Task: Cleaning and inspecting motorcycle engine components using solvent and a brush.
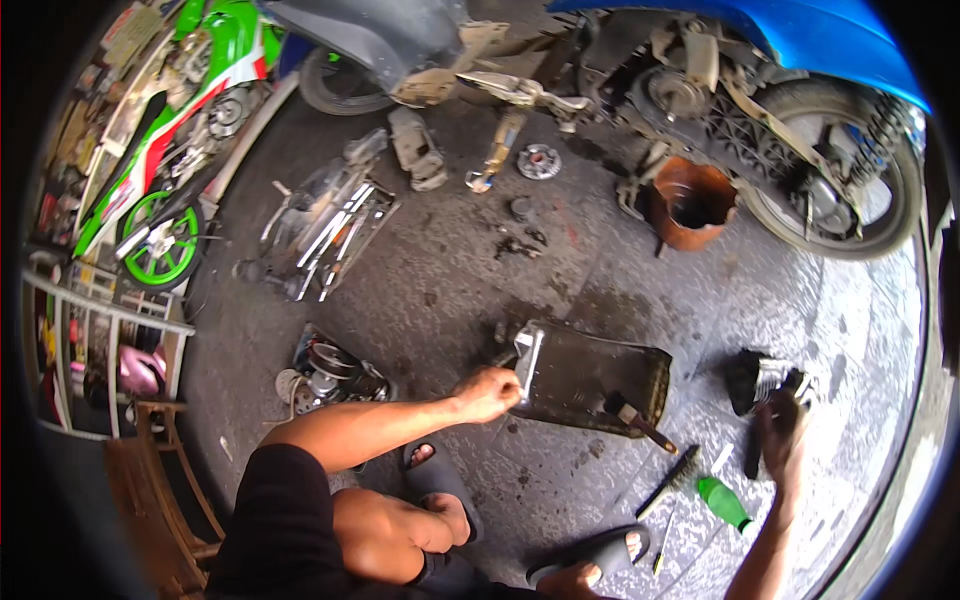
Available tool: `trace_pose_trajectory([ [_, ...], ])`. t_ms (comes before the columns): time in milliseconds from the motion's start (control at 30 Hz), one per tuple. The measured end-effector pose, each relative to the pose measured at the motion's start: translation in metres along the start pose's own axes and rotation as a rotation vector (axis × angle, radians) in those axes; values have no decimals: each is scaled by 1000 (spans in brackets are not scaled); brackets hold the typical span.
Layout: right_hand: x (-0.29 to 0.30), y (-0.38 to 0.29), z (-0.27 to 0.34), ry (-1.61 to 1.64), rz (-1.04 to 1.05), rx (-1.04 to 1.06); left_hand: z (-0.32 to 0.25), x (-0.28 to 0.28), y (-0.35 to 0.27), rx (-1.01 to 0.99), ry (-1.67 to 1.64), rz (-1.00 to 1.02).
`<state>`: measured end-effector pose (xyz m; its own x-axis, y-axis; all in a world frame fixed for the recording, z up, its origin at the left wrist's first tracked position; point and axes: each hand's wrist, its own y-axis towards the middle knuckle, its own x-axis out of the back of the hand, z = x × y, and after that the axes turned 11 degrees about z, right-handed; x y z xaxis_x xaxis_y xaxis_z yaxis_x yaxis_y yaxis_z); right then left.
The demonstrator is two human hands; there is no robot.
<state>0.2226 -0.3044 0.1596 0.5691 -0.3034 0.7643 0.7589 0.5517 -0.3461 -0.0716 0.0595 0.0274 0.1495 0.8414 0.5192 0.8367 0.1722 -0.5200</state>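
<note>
My left hand [489,394] is curled at the left edge of a shallow pan [592,375] of dark liquid; whether its fingers grip the pan's rim or some small thing cannot be told. A paintbrush [646,430] leans over the pan's lower right rim. Over at the right, my right hand [781,435] reaches to a finned metal engine part [770,381] on the floor, its fingers dark and partly hidden. Below lie a wire brush [671,480], a green plastic bottle piece [724,502] and a thin screwdriver [661,547].
An engine assembly [334,371] sits left of the pan. Farther off are a tray of tools [337,232], a round metal part [538,161], a broken-rimmed orange pot [691,202] and a blue scooter [810,37] with exposed engine. A wooden chair [142,495] stands at the lower left.
</note>
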Motion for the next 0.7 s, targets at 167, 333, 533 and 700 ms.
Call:
trace_pose_trajectory([
  [167,-74,-92,7,285,428,-189,38,-4,-1,101,-100,-188],
  [333,-198,-133,-87,-70,399,-514,82,-7,-1,175,-162,-216],
  [533,-268,-135,-123,-116,72,-588,69,5,-16,215,-95,-152],
  [700,-259,-144,-132,-24,-16,-537,56,1,-9,310,90,-75],
])
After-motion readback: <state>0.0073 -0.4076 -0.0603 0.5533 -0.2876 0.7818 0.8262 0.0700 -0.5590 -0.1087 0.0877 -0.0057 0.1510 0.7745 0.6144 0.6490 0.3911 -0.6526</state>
